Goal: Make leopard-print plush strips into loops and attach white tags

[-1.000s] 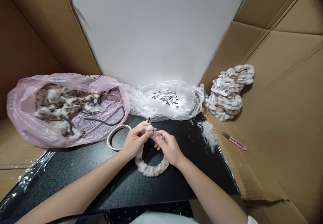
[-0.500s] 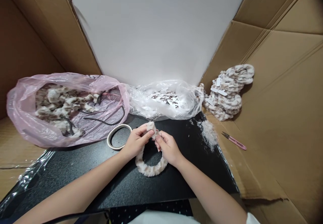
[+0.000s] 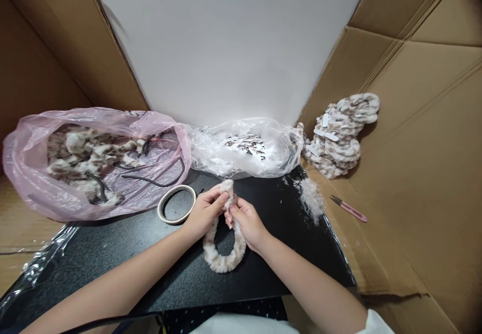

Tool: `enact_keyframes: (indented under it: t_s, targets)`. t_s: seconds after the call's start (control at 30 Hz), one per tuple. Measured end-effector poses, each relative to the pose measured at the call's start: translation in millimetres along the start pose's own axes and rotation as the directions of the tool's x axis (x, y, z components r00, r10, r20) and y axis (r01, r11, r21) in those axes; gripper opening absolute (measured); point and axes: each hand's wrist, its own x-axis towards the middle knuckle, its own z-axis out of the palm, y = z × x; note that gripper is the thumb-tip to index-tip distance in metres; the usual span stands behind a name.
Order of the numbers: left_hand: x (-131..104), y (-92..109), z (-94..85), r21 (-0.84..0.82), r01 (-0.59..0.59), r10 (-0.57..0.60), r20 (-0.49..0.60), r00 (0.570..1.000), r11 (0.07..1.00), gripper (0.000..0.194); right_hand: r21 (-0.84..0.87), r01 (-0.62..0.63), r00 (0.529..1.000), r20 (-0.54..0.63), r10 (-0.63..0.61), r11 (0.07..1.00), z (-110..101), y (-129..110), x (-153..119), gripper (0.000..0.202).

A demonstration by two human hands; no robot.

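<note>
A fluffy white-and-brown plush band hangs in a loop below my hands, over the black tabletop. My left hand pinches its upper end between thumb and fingers, and a short pale stub of the fur sticks up past the thumb. Close beside it, my right hand is closed on the band's right side, with the thumb pressed on the fur. The two hands almost meet at the top of the loop. What lies between the fingertips is hidden.
A tape roll lies left of my hands. Behind it a pink bag holds fur pieces and dark cords. A clear bag contains white tags. Rightward are loose fluff, pink thread snips and a pile of plush bands.
The loop has narrowed and hangs slightly lower. My right hand has shifted a little left and down, closer to my left hand. Both still grip the band.
</note>
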Motion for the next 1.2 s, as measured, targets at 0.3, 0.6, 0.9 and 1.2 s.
enact_keyframes:
  t_s: [0.3,0.6,0.9,1.2]
  targets:
    - [0,-2,-1.5,-0.005,0.021,-0.020,0.132,0.991,1.000,0.033,-0.023,-0.017,0.999,-0.038,0.016,1.000,-1,0,2,0.043]
    - [3,6,-2.8,0.278,-0.206,0.195,0.065,0.979,0.938,0.029,0.003,0.010,0.994,-0.110,-0.010,1.000,-1,-3,0,0.044]
    - [9,3,-16.7,0.023,-0.038,0.041,-0.146,0.988,0.999,0.032,-0.307,-0.025,1.000,-0.019,0.020,0.951,-14,-5,-1,0.043]
    - [3,-2,-6.4,-0.023,0.054,-0.054,0.035,0.998,0.998,0.031,-0.108,-0.091,0.996,0.004,0.092,0.990,-3,0,0,0.041]
